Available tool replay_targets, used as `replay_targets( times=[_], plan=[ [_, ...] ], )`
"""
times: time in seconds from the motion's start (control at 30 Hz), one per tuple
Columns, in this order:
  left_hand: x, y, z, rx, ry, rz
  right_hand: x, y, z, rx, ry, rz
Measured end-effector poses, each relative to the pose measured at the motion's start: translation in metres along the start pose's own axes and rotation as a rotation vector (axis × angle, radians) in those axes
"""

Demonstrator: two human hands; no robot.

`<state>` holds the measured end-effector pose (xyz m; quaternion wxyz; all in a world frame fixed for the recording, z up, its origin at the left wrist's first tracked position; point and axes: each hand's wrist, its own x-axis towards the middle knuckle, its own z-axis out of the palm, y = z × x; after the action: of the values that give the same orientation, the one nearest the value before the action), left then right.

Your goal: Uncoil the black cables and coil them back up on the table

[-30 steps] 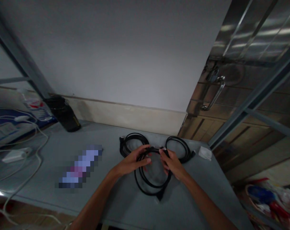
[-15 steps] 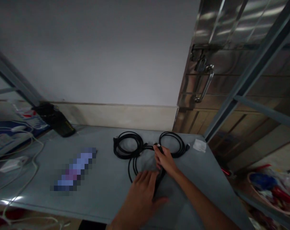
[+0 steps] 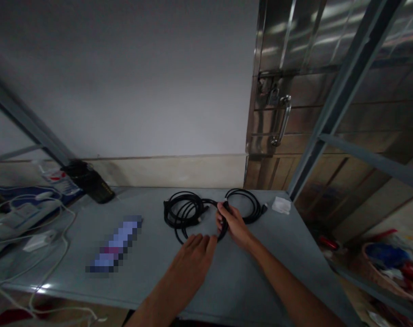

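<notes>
Black cables lie in coils on a grey table (image 3: 148,277): one bundle (image 3: 184,212) at centre and a second loop (image 3: 250,209) to its right. My right hand (image 3: 234,224) is closed around a stretch of black cable between the two coils. My left hand (image 3: 192,259) rests just in front of the coils, fingers stretched out flat and pointing at the cable, holding nothing.
A black bottle (image 3: 90,181) lies at the back left of the table. White cords and adapters (image 3: 32,227) crowd the left edge. A small white object (image 3: 281,205) sits near the right corner. A steel door with a handle (image 3: 281,120) stands at the right.
My left hand let go of the cable, drew back toward me, and now lies flat near the coils. My right hand stayed shut on the cable. The loose loop is pulled smaller.
</notes>
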<state>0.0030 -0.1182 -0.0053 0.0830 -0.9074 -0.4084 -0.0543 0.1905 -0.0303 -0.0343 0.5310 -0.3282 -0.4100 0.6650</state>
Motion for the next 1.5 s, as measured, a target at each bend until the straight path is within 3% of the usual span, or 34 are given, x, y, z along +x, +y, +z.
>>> replay_targets(
  times=[0.1,0.17,0.27,0.37,0.53,0.63,0.7,0.83,1.03,1.23,1.4,1.5],
  plan=[
    [0.015,-0.048,-0.019,0.085,0.121,-0.012,0.000,-0.003,-0.003,-0.089,0.008,-0.093],
    [0.027,-0.085,-0.020,0.121,0.118,0.003,0.002,-0.002,-0.007,-0.171,0.024,-0.130],
    [0.033,-0.127,-0.001,0.123,0.086,0.000,0.004,0.002,-0.015,-0.385,0.110,-0.225],
    [0.021,-0.146,0.027,0.081,0.101,-0.028,0.005,0.001,-0.024,-0.714,0.204,-0.404],
    [-0.003,-0.143,0.054,-0.033,0.238,-0.056,0.001,-0.017,-0.044,-1.326,0.154,-0.499],
    [-0.008,-0.138,0.056,-0.078,0.329,-0.063,-0.001,-0.027,-0.060,-1.626,0.070,-0.393],
    [-0.010,-0.137,0.056,-0.091,0.376,-0.076,-0.001,-0.030,-0.070,-1.705,0.027,-0.282],
    [-0.015,-0.137,0.057,-0.097,0.466,-0.140,0.000,-0.033,-0.080,-1.703,-0.018,-0.214],
    [-0.024,-0.133,0.051,-0.125,0.539,-0.169,-0.003,-0.032,-0.072,-1.704,-0.054,-0.232],
    [-0.028,-0.136,0.046,-0.128,0.666,-0.264,0.002,-0.023,-0.064,-1.567,0.120,-0.207],
    [-0.032,-0.141,0.044,-0.201,0.749,-0.325,0.004,-0.017,-0.055,-1.234,0.326,-0.377],
    [-0.031,-0.139,0.045,-0.278,0.755,-0.295,0.000,-0.018,-0.044,-1.109,0.330,-0.369]
  ],
)
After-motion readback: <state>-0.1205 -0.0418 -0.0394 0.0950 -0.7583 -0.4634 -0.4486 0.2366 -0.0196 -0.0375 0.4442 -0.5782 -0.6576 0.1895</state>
